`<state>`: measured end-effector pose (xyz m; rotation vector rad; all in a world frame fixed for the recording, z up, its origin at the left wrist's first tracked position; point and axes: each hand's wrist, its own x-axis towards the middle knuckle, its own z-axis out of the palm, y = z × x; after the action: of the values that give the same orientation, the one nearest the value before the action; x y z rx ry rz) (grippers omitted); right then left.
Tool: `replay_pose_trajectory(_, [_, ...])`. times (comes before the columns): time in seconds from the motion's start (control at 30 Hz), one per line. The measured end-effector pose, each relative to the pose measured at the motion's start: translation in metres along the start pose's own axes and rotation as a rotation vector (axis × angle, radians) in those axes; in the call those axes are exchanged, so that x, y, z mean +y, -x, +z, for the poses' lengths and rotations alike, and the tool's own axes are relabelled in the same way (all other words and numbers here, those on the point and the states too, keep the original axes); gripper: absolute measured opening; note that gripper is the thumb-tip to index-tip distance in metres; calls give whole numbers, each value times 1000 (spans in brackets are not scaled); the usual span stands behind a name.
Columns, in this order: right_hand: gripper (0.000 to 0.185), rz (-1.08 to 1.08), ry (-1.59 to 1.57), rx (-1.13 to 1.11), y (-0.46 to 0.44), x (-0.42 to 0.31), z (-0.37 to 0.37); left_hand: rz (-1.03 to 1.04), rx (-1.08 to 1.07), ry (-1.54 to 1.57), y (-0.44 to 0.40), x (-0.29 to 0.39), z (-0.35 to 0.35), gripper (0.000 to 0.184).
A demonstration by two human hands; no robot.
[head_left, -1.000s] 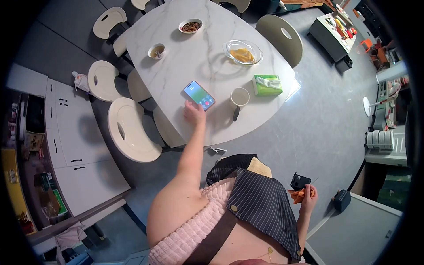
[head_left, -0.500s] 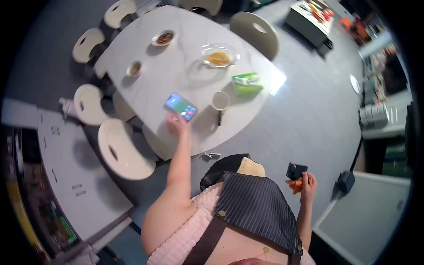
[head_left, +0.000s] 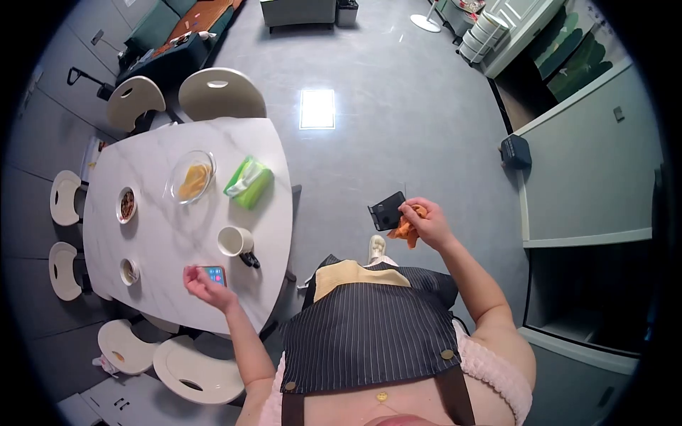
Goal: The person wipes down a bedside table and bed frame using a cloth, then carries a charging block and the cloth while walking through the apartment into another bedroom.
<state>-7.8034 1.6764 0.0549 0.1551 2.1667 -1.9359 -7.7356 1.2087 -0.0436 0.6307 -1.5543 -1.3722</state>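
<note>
My left hand (head_left: 206,288) is over the near side of the white marbled table (head_left: 174,248), its fingers loosely curled with nothing visible in them. Beside it lies a phone (head_left: 215,275) with a lit screen, partly covered by the hand. A white mug (head_left: 234,241) with a black handle stands just beyond the phone. My right hand (head_left: 432,224), out over the floor, is closed on a crumpled orange cloth (head_left: 405,231) and a flat black bracket-like piece (head_left: 387,211). The exact kind of that black piece is unclear.
On the table are a green tissue pack (head_left: 249,182), a glass bowl (head_left: 190,177) with yellow food, a dish (head_left: 126,205) of dark food and a small cup (head_left: 129,272). White chairs (head_left: 195,369) surround the table. A white panel (head_left: 590,170) stands at right.
My view has turned right, so the table now sits at left. The phone's screen has changed from a green call display. My left hand has shifted off its lower edge; the right still grips its things.
</note>
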Motion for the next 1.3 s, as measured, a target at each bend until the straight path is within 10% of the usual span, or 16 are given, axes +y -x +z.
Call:
replay_pose_trajectory(0.37, [18,-88,55,-230,-134,-16,-87,40,-1340,144,150,118,332,37])
replay_pose_trajectory(0.8, [16,-56,14,-296,-315,-73,-219,-660,-1151,428,178,112,601,7])
replay_pose_trajectory(1.07, [16,-151,-98,-119,-532,-66,-265,-543,-662,198,6,-8,735,9])
replay_pose_trajectory(1.3, [13,-80,-111,342,-713,-117,-352,-550,-641,116,-133,-74,923,12])
